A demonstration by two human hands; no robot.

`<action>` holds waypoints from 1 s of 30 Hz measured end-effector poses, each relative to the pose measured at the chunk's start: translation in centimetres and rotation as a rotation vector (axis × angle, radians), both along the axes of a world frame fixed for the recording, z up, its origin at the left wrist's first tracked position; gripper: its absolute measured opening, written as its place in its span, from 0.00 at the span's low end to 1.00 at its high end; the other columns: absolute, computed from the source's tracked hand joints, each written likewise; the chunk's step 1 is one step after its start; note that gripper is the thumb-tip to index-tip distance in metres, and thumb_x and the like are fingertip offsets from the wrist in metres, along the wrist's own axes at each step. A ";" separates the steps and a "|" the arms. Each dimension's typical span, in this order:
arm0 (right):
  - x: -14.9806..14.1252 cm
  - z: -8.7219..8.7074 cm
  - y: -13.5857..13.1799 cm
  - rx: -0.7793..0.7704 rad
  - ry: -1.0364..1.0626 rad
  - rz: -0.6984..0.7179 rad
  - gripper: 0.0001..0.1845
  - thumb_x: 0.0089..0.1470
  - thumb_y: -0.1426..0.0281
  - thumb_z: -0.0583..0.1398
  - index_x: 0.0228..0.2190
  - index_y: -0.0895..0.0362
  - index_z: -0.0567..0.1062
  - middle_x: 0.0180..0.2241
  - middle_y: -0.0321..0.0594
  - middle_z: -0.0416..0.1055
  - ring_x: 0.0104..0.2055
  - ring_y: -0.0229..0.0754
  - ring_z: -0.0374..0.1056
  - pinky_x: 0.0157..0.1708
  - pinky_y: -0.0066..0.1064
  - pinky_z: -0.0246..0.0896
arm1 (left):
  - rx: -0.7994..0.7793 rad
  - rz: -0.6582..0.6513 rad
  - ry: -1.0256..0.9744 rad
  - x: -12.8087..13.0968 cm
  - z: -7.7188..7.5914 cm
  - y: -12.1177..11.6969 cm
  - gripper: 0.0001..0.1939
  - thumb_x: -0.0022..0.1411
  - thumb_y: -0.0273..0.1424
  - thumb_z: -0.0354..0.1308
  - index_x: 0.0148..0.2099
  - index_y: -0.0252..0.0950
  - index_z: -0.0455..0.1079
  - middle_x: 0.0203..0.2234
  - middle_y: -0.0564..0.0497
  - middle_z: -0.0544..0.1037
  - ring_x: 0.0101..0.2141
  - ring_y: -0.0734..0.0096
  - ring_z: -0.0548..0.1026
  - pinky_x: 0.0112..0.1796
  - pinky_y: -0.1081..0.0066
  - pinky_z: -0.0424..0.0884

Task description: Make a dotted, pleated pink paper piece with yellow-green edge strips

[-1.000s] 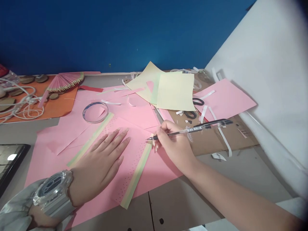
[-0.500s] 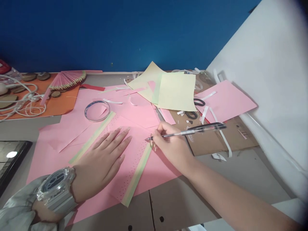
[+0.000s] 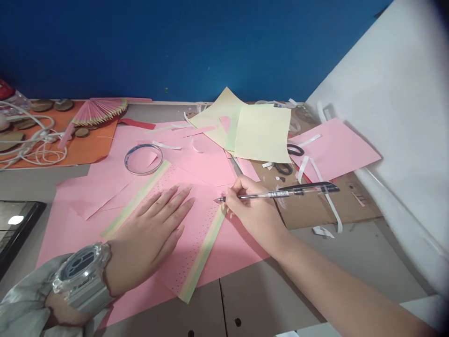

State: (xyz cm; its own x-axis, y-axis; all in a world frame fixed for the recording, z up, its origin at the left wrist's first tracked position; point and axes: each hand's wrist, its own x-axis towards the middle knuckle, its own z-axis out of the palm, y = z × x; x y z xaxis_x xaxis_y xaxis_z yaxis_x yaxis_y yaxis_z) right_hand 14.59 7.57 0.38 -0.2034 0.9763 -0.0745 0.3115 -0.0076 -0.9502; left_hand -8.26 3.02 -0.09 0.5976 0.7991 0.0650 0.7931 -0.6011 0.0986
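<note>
My left hand (image 3: 149,238) lies flat, fingers stretched out, on a pink sheet (image 3: 196,224) that has rows of small dots and pale green strips (image 3: 203,255) along two edges. A clear watch sits on that wrist. My right hand (image 3: 254,213) pinches a clear ballpoint pen (image 3: 280,192), its tip touching the dotted sheet near the upper end of the right green strip.
A clear tape ring (image 3: 143,159), more pink sheets (image 3: 336,147), yellow sheets (image 3: 261,133), black scissors (image 3: 289,159) and white paper strips lie beyond. A folded pink fan (image 3: 98,112), white cable (image 3: 31,145) and orange sheet sit far left. A dark tablet (image 3: 14,224) is at the left edge; a white board (image 3: 396,121) leans at right.
The pen tip has moved slightly up along the dotted sheet by the green strip. My left hand stays flat on the sheet; the view drifted a little.
</note>
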 end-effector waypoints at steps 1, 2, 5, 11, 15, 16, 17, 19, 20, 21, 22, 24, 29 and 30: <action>0.1 0.0 0.0 0.001 0.025 -0.017 0.14 0.59 0.69 0.54 0.22 0.53 0.59 0.19 0.29 0.64 0.23 0.35 0.68 0.27 0.29 0.61 | -0.005 -0.004 0.003 0.0 0.1 0.0 0.29 0.68 0.31 0.39 0.68 0.36 0.40 0.67 0.49 0.43 0.65 0.62 0.44 0.62 0.59 0.44; 0.2 0.0 0.1 0.001 0.055 -0.041 0.14 0.59 0.70 0.53 0.22 0.53 0.58 0.18 0.28 0.64 0.22 0.35 0.67 0.25 0.28 0.61 | -0.011 -0.006 0.007 0.0 0.1 0.1 0.29 0.68 0.31 0.39 0.68 0.36 0.40 0.66 0.49 0.44 0.65 0.62 0.45 0.62 0.59 0.44; 0.4 -0.1 0.2 0.012 0.091 -0.107 0.14 0.59 0.71 0.52 0.22 0.53 0.58 0.17 0.28 0.63 0.18 0.33 0.63 0.21 0.26 0.59 | -0.021 -0.010 0.011 -0.1 0.2 0.2 0.28 0.67 0.32 0.40 0.68 0.35 0.43 0.66 0.47 0.45 0.64 0.59 0.47 0.61 0.59 0.46; 0.3 -0.3 0.4 0.023 -0.016 -0.103 0.14 0.59 0.68 0.54 0.23 0.53 0.59 0.19 0.28 0.66 0.20 0.33 0.65 0.22 0.26 0.59 | 0.022 -0.033 0.028 -0.2 0.1 0.2 0.28 0.67 0.31 0.40 0.67 0.33 0.44 0.66 0.45 0.46 0.64 0.59 0.46 0.60 0.59 0.47; 0.0 -0.1 0.3 0.022 -0.061 -0.095 0.14 0.59 0.67 0.55 0.23 0.54 0.59 0.20 0.28 0.67 0.19 0.32 0.64 0.22 0.24 0.59 | 0.039 -0.034 0.022 -0.2 0.0 0.1 0.27 0.68 0.30 0.39 0.67 0.33 0.44 0.66 0.46 0.46 0.65 0.62 0.44 0.60 0.61 0.44; 0.0 0.0 0.3 0.028 -0.068 -0.088 0.14 0.58 0.68 0.55 0.22 0.54 0.59 0.19 0.28 0.67 0.20 0.32 0.65 0.22 0.24 0.59 | 0.043 -0.030 0.017 -0.1 -0.1 0.1 0.27 0.68 0.30 0.38 0.67 0.33 0.44 0.66 0.46 0.46 0.65 0.62 0.44 0.60 0.61 0.43; 0.0 0.1 0.3 0.036 -0.073 -0.079 0.14 0.58 0.69 0.56 0.22 0.54 0.59 0.19 0.28 0.66 0.20 0.32 0.65 0.22 0.23 0.59 | 0.048 -0.027 0.012 -0.1 -0.1 0.1 0.27 0.68 0.30 0.38 0.67 0.33 0.44 0.66 0.47 0.45 0.65 0.63 0.43 0.61 0.62 0.42; 0.0 0.1 0.3 0.047 -0.059 -0.071 0.14 0.58 0.70 0.55 0.22 0.54 0.59 0.17 0.27 0.65 0.21 0.32 0.66 0.23 0.23 0.59 | 0.056 -0.029 0.011 -0.1 0.0 0.2 0.27 0.68 0.30 0.38 0.67 0.33 0.44 0.66 0.47 0.45 0.65 0.63 0.43 0.60 0.62 0.42; 0.1 0.0 0.3 0.047 -0.033 -0.082 0.14 0.59 0.70 0.55 0.22 0.54 0.59 0.17 0.26 0.64 0.20 0.32 0.66 0.23 0.23 0.60 | 0.053 -0.033 0.019 -0.1 0.0 0.2 0.27 0.68 0.30 0.38 0.67 0.32 0.44 0.66 0.46 0.45 0.65 0.63 0.43 0.60 0.62 0.42; 0.2 0.0 0.4 0.044 -0.003 -0.102 0.14 0.59 0.70 0.54 0.22 0.54 0.59 0.17 0.26 0.63 0.19 0.32 0.65 0.22 0.24 0.60 | 0.048 -0.037 0.029 -0.2 0.0 0.2 0.27 0.67 0.30 0.39 0.67 0.32 0.44 0.66 0.46 0.45 0.65 0.63 0.43 0.60 0.62 0.42; 0.3 -0.1 0.4 0.040 0.024 -0.125 0.15 0.59 0.70 0.54 0.22 0.54 0.59 0.17 0.25 0.62 0.18 0.32 0.65 0.22 0.24 0.61 | 0.042 -0.039 0.039 -0.2 0.0 0.2 0.27 0.67 0.30 0.39 0.67 0.32 0.44 0.66 0.46 0.45 0.65 0.63 0.43 0.60 0.62 0.42; 0.4 -0.3 0.5 0.039 0.054 -0.153 0.15 0.60 0.69 0.53 0.22 0.54 0.58 0.17 0.25 0.62 0.17 0.31 0.64 0.21 0.24 0.62 | 0.038 -0.040 0.047 -0.1 0.1 0.3 0.28 0.67 0.30 0.40 0.67 0.32 0.44 0.66 0.46 0.45 0.65 0.62 0.43 0.60 0.62 0.42; 0.3 -0.3 0.6 0.048 0.022 -0.127 0.14 0.59 0.68 0.54 0.23 0.54 0.59 0.17 0.24 0.61 0.17 0.30 0.64 0.20 0.22 0.61 | 0.043 -0.033 0.009 -0.2 -0.1 0.3 0.28 0.67 0.31 0.39 0.67 0.32 0.44 0.66 0.47 0.46 0.65 0.62 0.44 0.60 0.62 0.42; 0.2 -0.2 0.6 0.044 0.011 -0.123 0.14 0.59 0.68 0.54 0.23 0.54 0.59 0.17 0.24 0.61 0.17 0.30 0.64 0.20 0.22 0.61 | 0.038 -0.027 0.002 -0.2 -0.2 0.2 0.28 0.67 0.31 0.39 0.67 0.33 0.44 0.66 0.47 0.46 0.65 0.62 0.44 0.60 0.62 0.43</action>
